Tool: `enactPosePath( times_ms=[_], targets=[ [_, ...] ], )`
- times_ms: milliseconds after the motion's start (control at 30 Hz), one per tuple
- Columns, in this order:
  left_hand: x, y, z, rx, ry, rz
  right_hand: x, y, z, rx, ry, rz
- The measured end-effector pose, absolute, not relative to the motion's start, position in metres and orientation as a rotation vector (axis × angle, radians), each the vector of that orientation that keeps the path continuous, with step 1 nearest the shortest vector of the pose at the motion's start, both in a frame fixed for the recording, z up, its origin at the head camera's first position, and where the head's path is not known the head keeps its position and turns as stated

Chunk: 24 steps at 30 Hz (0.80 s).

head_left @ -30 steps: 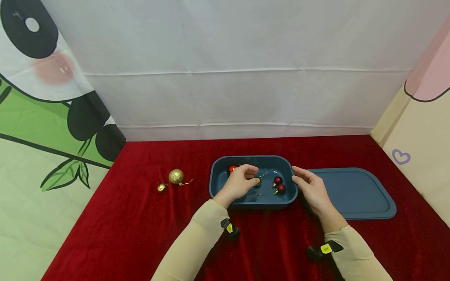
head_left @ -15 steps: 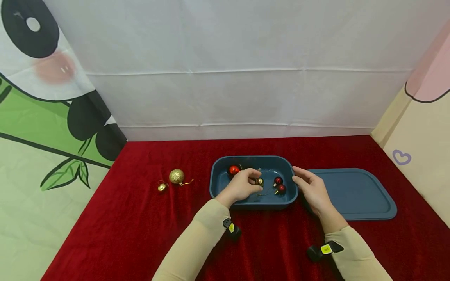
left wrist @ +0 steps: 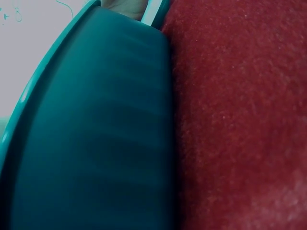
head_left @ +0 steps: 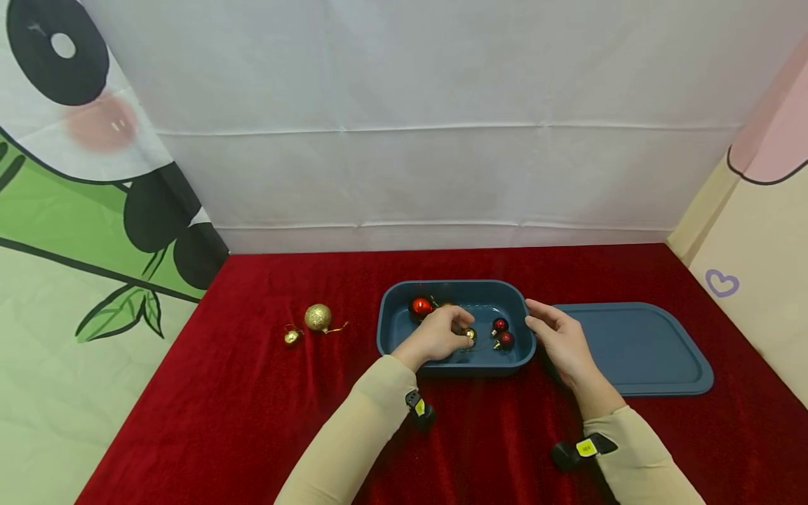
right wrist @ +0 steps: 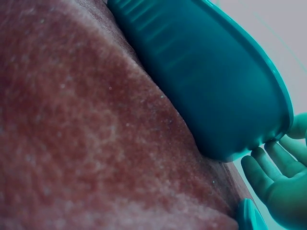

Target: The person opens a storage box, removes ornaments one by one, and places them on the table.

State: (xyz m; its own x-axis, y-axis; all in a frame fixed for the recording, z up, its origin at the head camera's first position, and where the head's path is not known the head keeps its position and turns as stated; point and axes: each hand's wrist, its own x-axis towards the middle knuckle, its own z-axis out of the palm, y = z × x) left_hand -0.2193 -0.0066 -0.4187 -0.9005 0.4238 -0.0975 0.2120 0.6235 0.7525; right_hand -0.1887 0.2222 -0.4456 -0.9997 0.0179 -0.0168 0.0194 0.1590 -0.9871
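My left hand [head_left: 438,332] reaches into a blue plastic box [head_left: 454,370], with a small gold bauble [head_left: 470,334] pinched between thumb and fingers, low in the box. Two small dark red baubles [head_left: 504,341] lie to the right of those fingertips, and a larger red bauble [head_left: 421,306] sits at the far left inside. The hand covers part of the box floor. My right hand [head_left: 564,344] touches the box's right end, its fairly straight fingers [right wrist: 283,158] against the outer wall under the rim. The left wrist view shows mostly the box's outer side wall [left wrist: 105,120].
A matching blue lid [head_left: 637,347] lies flat to the right of the box. At the left, a large glittery gold bauble [head_left: 318,318] and a small gold bauble with a loop [head_left: 292,337] rest on the red cloth [head_left: 221,407]. A white sheet [head_left: 442,140] hangs behind.
My left hand has moved slightly right and toward the near side in the box, the small gold bauble moving with it. More of the red bauble shows. My right hand has stayed at the rim.
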Motion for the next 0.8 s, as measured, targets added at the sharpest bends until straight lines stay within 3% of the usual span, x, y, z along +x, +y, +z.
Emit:
enactPosePath(
  times_ms=[800],
  targets=[
    [-0.219, 0.009, -0.421, 0.712, 2.557, 0.92, -0.189, 0.223, -0.446, 0.031, 2.377, -2.044]
  ],
)
